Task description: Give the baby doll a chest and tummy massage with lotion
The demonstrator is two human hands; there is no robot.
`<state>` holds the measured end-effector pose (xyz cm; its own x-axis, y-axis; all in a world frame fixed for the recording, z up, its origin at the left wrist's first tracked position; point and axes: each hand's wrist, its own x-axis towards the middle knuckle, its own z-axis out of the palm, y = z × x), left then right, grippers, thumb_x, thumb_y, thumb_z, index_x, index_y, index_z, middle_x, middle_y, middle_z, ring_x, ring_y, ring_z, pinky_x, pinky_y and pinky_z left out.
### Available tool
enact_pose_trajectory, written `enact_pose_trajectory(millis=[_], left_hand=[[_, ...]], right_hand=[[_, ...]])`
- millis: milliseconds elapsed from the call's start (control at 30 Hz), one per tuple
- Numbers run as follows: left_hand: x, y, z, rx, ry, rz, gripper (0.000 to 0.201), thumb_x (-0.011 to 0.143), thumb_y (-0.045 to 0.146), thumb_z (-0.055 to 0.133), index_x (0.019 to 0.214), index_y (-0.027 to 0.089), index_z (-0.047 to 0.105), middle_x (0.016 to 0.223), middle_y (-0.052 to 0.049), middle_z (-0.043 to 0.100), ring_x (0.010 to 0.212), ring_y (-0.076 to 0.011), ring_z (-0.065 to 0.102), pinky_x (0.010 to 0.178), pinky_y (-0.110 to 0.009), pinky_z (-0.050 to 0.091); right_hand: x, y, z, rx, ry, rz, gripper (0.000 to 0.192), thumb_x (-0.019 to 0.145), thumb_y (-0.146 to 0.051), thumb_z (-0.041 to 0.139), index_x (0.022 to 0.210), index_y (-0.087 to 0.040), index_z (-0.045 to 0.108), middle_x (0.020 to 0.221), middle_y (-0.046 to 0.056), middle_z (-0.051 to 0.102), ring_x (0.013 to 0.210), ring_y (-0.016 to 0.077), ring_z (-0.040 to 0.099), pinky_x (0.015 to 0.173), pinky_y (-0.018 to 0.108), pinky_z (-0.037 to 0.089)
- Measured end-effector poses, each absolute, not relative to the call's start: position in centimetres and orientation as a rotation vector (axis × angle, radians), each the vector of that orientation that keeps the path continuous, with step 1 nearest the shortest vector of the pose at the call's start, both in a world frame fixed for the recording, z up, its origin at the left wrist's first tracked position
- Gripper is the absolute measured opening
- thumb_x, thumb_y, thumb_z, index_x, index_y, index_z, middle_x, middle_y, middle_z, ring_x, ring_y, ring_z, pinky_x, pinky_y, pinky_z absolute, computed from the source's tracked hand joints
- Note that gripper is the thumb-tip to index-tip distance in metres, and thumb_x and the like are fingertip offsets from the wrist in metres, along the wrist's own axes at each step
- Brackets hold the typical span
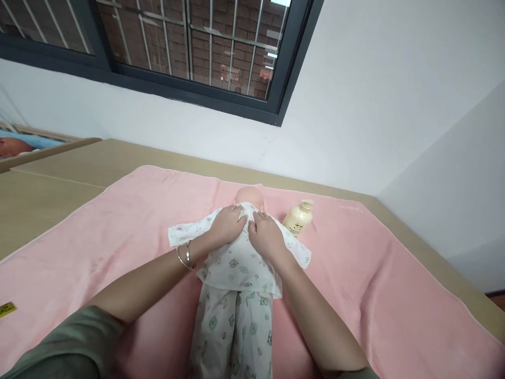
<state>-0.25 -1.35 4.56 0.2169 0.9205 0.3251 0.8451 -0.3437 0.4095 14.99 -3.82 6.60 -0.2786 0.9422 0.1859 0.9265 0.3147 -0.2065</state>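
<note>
You are pressing both hands onto the upper chest of the baby doll (249,198), which is lying face up at the centre of the pink towel (118,226), head pointing to 12 o'clock. Your left hand (228,225) is resting flat at 11 o'clock of the printed shirt (240,263), fingers together and extended toward the collar. Your right hand (267,235) is lying at 1 o'clock of the shirt, fingers likewise closed and flat; the two hands are nearly touching at the neckline. Neither hand is pinching fabric that can be seen; whether the fingertips are gripping the collar edge cannot be told.

To do this step well, you are keeping the palms low, pushing evenly outward from the centre line, and holding the collar symmetrical so the cloth is not bunching under the chin.

The shirt and trousers (232,331) are thin, soft woven cotton, white with small green figures, wrinkling easily. The towel is plush and matt, covering a smooth tan tabletop (59,179). At 2 o'clock of the doll, a cream plastic pump bottle (299,217) is lying tilted, glossy and rounded. Two thin metal bangles (184,257) are circling your left wrist.
</note>
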Motion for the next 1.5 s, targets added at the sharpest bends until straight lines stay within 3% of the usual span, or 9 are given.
enact_pose_trajectory(millis=[167,367,467,667,867,933,1033,1133,1500], left_hand=[[0.1,-1.5,4.0,2.349,1.773,0.743,0.041,0.101,0.031,0.036,0.124,0.009,0.063,0.124,-0.019,0.070,0.118,-0.0316,0.063,0.105,-0.046,0.047],[2.3,-4.8,3.4,2.561,1.864,0.788,0.048,0.100,0.025,0.037,0.138,0.001,0.054,0.145,-0.028,0.056,0.138,-0.0388,0.050,0.115,-0.054,0.036],[2.1,-4.5,3.3,2.571,1.823,0.764,0.048,0.100,0.024,0.037,0.139,0.002,0.053,0.147,-0.026,0.055,0.140,-0.0376,0.048,0.116,-0.051,0.035],[0.2,-1.0,3.4,2.368,1.783,0.730,0.042,0.098,0.022,0.034,0.131,0.009,0.057,0.139,-0.020,0.063,0.132,-0.0301,0.056,0.112,-0.045,0.042],[0.3,-0.8,3.0,2.326,1.812,0.783,0.039,0.097,0.025,0.038,0.126,0.012,0.060,0.135,-0.018,0.065,0.130,-0.0315,0.056,0.111,-0.048,0.042],[0.7,-1.2,2.9,2.322,1.849,0.795,0.042,0.098,0.027,0.038,0.131,0.013,0.058,0.140,-0.018,0.062,0.132,-0.0319,0.055,0.113,-0.049,0.040],[1.1,-1.6,3.0,2.321,1.879,0.800,0.045,0.099,0.028,0.037,0.135,0.011,0.057,0.144,-0.020,0.059,0.135,-0.0326,0.053,0.116,-0.050,0.037],[1.2,-1.7,3.3,2.317,1.882,0.801,0.045,0.100,0.028,0.036,0.135,0.009,0.057,0.144,-0.020,0.059,0.135,-0.0330,0.053,0.116,-0.051,0.037],[1.5,-3.8,3.7,2.548,1.813,0.783,0.042,0.100,0.027,0.039,0.134,0.011,0.058,0.140,-0.021,0.062,0.134,-0.0350,0.054,0.113,-0.052,0.038]], right_hand=[[15.0,-4.0,6.8,-1.697,-2.273,0.144,0.046,0.104,-0.026,0.036,0.140,-0.009,0.059,0.145,0.018,0.059,0.141,0.0296,0.049,0.117,0.041,0.034],[16.4,-2.3,7.0,-1.646,-2.268,0.263,0.040,0.102,-0.023,0.036,0.128,-0.009,0.063,0.145,0.019,0.058,0.138,0.0267,0.050,0.116,0.038,0.034],[16.4,-1.9,6.8,-1.657,-2.249,0.270,0.041,0.103,-0.026,0.034,0.127,-0.010,0.063,0.141,0.017,0.062,0.134,0.0273,0.053,0.114,0.039,0.036],[14.0,-4.5,6.8,-1.744,-2.289,0.169,0.054,0.104,-0.026,0.033,0.152,-0.003,0.044,0.157,0.022,0.045,0.149,0.0324,0.038,0.123,0.045,0.026],[14.2,-4.7,7.5,-1.645,-2.271,0.226,0.043,0.102,-0.021,0.034,0.133,-0.014,0.064,0.139,0.015,0.064,0.136,0.0269,0.053,0.116,0.039,0.037],[15.1,-3.5,7.1,-1.637,-2.232,0.288,0.044,0.104,-0.027,0.035,0.138,-0.014,0.061,0.146,0.014,0.060,0.140,0.0259,0.049,0.117,0.039,0.036],[16.0,-1.9,5.9,-1.695,-2.190,0.287,0.055,0.105,-0.037,0.037,0.150,-0.006,0.048,0.158,0.019,0.046,0.150,0.0280,0.037,0.124,0.042,0.025],[16.0,-1.5,5.1,-1.726,-2.165,0.257,0.059,0.106,-0.039,0.036,0.153,-0.003,0.044,0.160,0.021,0.042,0.151,0.0301,0.034,0.126,0.044,0.021],[16.2,-1.5,5.5,-1.675,-2.197,0.231,0.054,0.104,-0.035,0.038,0.148,-0.006,0.050,0.152,0.019,0.053,0.143,0.0281,0.046,0.122,0.041,0.029]])
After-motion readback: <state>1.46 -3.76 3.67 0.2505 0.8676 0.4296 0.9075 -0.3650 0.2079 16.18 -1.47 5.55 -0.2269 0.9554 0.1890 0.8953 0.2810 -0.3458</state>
